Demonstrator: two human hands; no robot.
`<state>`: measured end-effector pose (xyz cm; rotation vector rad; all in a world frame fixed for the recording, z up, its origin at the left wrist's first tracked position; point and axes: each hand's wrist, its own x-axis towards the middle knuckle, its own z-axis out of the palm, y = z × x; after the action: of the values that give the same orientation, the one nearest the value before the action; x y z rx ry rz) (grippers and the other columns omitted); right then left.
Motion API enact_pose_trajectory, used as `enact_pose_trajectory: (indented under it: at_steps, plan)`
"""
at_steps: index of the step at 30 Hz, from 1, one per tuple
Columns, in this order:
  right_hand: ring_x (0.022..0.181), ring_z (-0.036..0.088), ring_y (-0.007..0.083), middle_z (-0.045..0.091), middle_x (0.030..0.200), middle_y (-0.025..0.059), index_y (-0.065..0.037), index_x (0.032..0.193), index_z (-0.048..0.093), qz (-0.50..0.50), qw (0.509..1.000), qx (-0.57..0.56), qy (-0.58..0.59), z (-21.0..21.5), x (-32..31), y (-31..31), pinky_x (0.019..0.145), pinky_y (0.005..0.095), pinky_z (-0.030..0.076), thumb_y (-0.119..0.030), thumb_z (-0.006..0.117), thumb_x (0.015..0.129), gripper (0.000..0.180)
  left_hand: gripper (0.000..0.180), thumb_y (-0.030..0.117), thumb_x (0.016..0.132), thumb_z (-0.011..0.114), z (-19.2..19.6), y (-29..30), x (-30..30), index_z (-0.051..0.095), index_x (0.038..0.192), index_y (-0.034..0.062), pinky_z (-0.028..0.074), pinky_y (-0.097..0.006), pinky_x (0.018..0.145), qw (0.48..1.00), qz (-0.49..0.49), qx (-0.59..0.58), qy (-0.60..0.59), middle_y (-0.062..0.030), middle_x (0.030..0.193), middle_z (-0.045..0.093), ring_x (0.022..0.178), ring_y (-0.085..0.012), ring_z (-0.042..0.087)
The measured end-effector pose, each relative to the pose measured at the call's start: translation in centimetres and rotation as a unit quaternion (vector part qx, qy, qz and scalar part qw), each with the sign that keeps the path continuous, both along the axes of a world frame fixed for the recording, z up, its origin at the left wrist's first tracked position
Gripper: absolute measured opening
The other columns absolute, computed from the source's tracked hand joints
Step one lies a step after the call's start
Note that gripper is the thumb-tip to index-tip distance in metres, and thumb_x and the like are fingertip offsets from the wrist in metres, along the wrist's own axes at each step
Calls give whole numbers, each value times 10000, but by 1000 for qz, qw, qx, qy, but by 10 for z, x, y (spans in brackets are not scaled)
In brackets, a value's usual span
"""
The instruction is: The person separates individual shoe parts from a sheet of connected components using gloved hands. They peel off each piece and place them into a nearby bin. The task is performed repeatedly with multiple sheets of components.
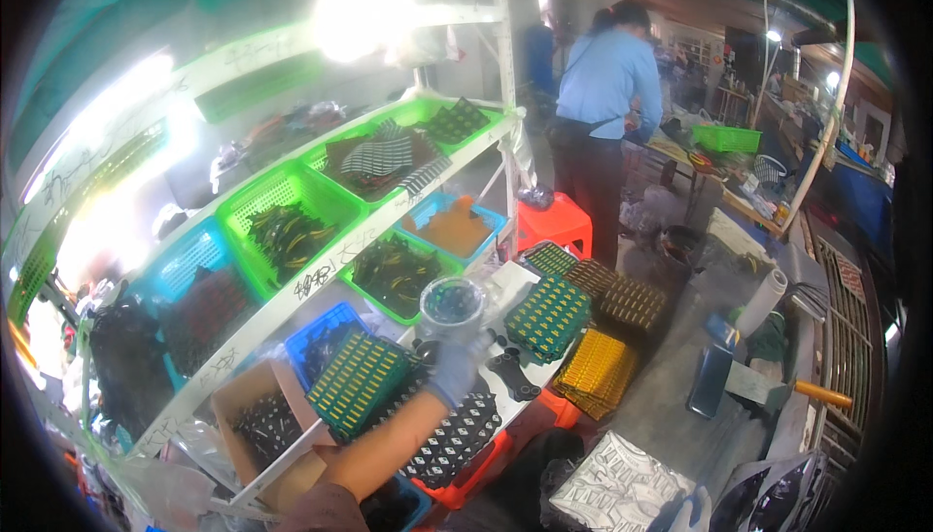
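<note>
My left hand (453,369), in a pale grey-blue glove, reaches over the white board (520,284) between the stacks. Its blurred fingertips are just below a clear round tub (452,301) and left of a black moulded piece (512,375); whether they hold anything cannot be made out. Under my forearm lies a stack of black sheets with white marks (452,440). Left of it is a green sheet with yellow marks (360,381). My right hand (692,511), gloved too, shows only partly at the lower edge, beside a white-and-grey patterned bundle (622,483); its grip is hidden.
A white rack (292,289) holds green baskets (282,236) of dark pieces. Further stacks, green (547,318) and yellow (590,374), stand ahead. On the grey bench (661,415) lie a phone-like dark slab (710,381) and a hammer (777,388). A person in blue (607,80) stands beyond.
</note>
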<state>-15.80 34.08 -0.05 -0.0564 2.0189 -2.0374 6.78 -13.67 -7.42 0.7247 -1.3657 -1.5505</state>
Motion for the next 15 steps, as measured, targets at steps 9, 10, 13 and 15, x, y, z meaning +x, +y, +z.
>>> enact_pose_trajectory:
  at_steps: [9, 10, 13, 15]
  plan:
    - [1154, 646, 276, 686, 1327, 200, 57, 1405, 603, 106, 933, 336, 69, 71, 61, 28, 1045, 378, 480, -143, 615, 992, 459, 627, 321, 1012, 700, -8, 253, -68, 498, 1497, -20, 461, -356, 1114, 959, -188, -23, -211, -179, 1458, 602, 1328, -248, 588]
    - [1163, 643, 277, 684, 1334, 206, 59, 1405, 602, 109, 938, 327, 34, 77, 69, 28, 1048, 380, 476, -141, 613, 989, 462, 633, 341, 1009, 698, -13, 266, -72, 500, 1501, -4, 447, -370, 1123, 950, -186, -89, -235, -191, 1455, 598, 1321, -295, 589]
    - [1063, 642, 229, 698, 1239, 155, 48, 1388, 608, 105, 988, 115, -19, 78, 84, 25, 949, 345, 503, -94, 597, 984, 428, 620, 320, 1002, 700, -24, 282, -67, 503, 1508, 19, 433, -391, 1136, 942, -175, -100, -269, -223, 1453, 585, 1331, -354, 575]
    - [918, 608, 129, 684, 1134, 69, 27, 1348, 625, 55, 994, -6, -98, 70, 84, 29, 777, 265, 499, -76, 584, 992, 372, 583, 268, 996, 703, -23, 282, -53, 520, 1496, 29, 436, -404, 1138, 862, -178, -279, -384, -250, 1450, 573, 1340, -354, 568]
